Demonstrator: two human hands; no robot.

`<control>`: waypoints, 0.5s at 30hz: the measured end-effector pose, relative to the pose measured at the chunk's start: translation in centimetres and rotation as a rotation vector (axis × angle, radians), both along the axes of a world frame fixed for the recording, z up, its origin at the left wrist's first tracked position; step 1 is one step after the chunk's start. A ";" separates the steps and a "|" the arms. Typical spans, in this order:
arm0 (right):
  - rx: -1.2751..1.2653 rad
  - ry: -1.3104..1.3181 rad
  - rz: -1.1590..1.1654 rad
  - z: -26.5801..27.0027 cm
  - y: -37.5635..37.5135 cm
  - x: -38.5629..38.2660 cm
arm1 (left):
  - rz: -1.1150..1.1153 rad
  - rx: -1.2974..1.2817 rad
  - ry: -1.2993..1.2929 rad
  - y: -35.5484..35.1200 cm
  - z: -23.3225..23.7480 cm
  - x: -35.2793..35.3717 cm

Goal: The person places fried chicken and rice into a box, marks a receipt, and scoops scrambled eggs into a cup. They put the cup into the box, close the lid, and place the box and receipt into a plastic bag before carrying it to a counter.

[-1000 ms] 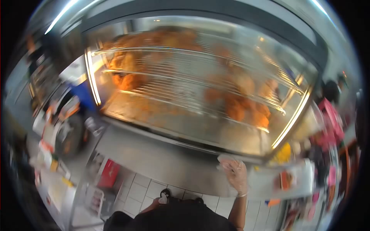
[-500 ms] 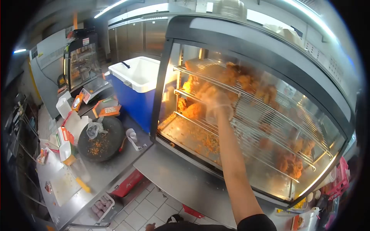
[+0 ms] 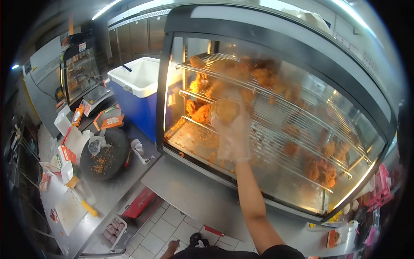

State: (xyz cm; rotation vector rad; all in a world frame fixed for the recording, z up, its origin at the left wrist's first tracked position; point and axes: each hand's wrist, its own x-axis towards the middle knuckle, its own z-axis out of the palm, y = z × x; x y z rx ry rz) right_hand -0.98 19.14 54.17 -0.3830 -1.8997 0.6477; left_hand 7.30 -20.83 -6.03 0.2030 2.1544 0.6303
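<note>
My right hand (image 3: 235, 129), in a clear plastic glove, reaches into the lit heated display cabinet (image 3: 207, 172). Its fingers are closed around a tan, rounded piece of fried chicken (image 3: 226, 110), slightly blurred. Just left of it, orange-brown fried chicken (image 3: 199, 113) rests in the cabinet's corner. More chicken pieces (image 3: 265, 77) sit on the upper wire rack, and a darker cluster (image 3: 320, 170) lies at the lower right. Low in the view, my left hand (image 3: 172, 246) hangs near my body over the floor; its fingers are too small and partly hidden to read.
A blue cool box (image 3: 136, 105) with a white inside stands left of the cabinet. On the steel counter are a round black board (image 3: 103, 162) with crumbs, orange cartons (image 3: 110, 122), a scale (image 3: 97, 95) and a yellow-handled tool (image 3: 89, 208). The cabinet's metal frame edges surround my right arm.
My right hand has drawn back toward me and slightly left, and the piece of chicken now shows in its grip. The view has shifted a little, and more of my left hand shows.
</note>
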 end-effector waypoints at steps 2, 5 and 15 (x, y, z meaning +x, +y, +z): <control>-0.078 0.215 0.169 -1.7 -1.8 4.3 | 0.255 0.133 -0.214 3.9 2.1 -0.8; -1.014 0.449 0.635 -0.7 -5.5 15.3 | 0.289 0.106 -0.121 8.1 4.5 -0.1; -1.414 0.871 0.759 -3.8 -4.7 51.8 | -0.594 -0.126 0.017 14.6 4.2 18.0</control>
